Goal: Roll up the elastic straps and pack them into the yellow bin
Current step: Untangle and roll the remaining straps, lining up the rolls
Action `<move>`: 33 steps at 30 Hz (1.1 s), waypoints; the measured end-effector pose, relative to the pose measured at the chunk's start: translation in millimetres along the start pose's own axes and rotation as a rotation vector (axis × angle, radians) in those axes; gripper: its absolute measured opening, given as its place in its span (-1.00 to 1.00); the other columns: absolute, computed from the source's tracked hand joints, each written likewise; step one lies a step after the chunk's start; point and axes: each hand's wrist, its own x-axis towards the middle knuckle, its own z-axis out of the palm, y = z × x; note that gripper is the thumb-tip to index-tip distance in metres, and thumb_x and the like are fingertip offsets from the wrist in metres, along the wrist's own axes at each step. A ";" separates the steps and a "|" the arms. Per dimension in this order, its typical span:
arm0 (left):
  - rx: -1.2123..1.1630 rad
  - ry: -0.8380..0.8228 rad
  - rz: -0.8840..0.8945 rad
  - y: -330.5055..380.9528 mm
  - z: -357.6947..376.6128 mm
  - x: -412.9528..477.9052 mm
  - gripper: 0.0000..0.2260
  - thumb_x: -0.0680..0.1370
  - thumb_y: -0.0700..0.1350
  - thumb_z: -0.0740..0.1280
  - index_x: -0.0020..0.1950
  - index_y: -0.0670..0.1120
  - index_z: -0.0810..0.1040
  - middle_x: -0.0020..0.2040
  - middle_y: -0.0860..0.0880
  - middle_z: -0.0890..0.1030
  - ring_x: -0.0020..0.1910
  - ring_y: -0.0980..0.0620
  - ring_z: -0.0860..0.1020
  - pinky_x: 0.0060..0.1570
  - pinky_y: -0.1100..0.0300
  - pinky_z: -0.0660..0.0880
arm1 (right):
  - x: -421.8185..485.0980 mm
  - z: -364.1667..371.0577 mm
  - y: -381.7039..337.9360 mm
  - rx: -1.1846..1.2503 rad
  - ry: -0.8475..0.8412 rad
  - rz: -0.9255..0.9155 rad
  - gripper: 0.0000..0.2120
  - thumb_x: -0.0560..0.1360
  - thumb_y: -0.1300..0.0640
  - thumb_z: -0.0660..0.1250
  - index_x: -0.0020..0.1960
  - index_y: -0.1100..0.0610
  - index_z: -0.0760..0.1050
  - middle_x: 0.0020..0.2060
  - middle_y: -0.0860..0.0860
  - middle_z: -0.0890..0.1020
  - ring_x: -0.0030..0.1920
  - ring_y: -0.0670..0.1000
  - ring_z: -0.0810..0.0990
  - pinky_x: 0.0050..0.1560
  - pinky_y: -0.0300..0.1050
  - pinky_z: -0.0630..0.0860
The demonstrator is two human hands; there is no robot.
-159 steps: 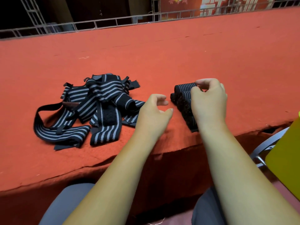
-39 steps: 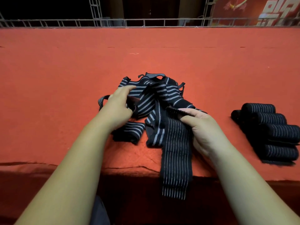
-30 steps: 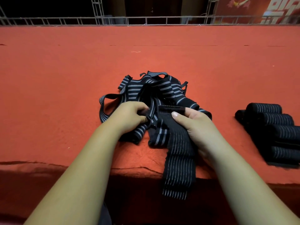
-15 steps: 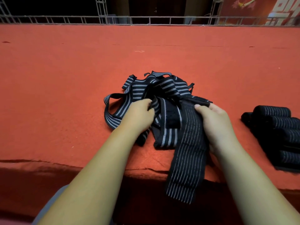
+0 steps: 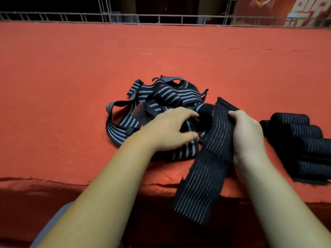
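Note:
A tangled pile of black elastic straps with grey stripes (image 5: 161, 97) lies on the red table. My right hand (image 5: 248, 133) grips one wide strap (image 5: 206, 169) along its right edge near the upper end; the strap's lower end hangs over the table's front edge. My left hand (image 5: 170, 129) rests on the pile with fingers spread, its fingertips at the dark fabric next to the held strap. Several rolled straps (image 5: 302, 144) lie side by side at the right. The yellow bin is out of view.
The red felt-covered table (image 5: 71, 77) stretches far back to a metal railing (image 5: 161, 17). Its front edge (image 5: 53, 181) runs just below my forearms. A small reddish-brown patch (image 5: 138, 113) shows on a strap in the pile.
My right hand has drawn the wide strap out to the right and toward me. My left hand has let go of its strap, opened and moved right on the pile.

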 end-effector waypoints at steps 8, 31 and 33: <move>0.076 -0.145 -0.283 22.4 20.1 -4.1 -0.21 0.47 0.26 0.40 0.68 0.28 0.20 0.55 0.05 0.39 0.66 -0.06 0.27 0.62 -0.44 0.06 | -5.4 -5.1 -7.0 -0.048 -0.040 0.071 -0.64 0.58 0.21 0.27 0.15 0.52 0.56 -0.23 0.28 0.67 -0.29 0.24 0.66 -0.11 0.44 0.67; 0.459 -0.041 -0.228 19.1 18.0 -9.9 -0.37 0.57 0.42 0.31 0.59 0.21 0.39 0.47 0.16 0.54 0.44 -0.10 0.42 0.50 -0.17 0.30 | 4.9 -2.6 2.4 -0.084 -0.095 0.145 -0.39 0.34 0.01 0.37 0.22 0.44 0.56 0.11 0.48 0.66 0.11 0.58 0.66 0.08 0.74 0.49; 0.478 0.025 -0.282 25.6 28.3 -3.8 -0.47 0.61 0.40 0.27 0.52 0.19 0.47 0.40 0.16 0.56 0.40 -0.09 0.43 0.40 -0.15 0.35 | 5.5 -2.4 3.5 -0.084 -0.080 0.134 -0.39 0.35 0.00 0.36 0.23 0.43 0.57 0.10 0.48 0.67 0.14 0.58 0.63 0.09 0.71 0.52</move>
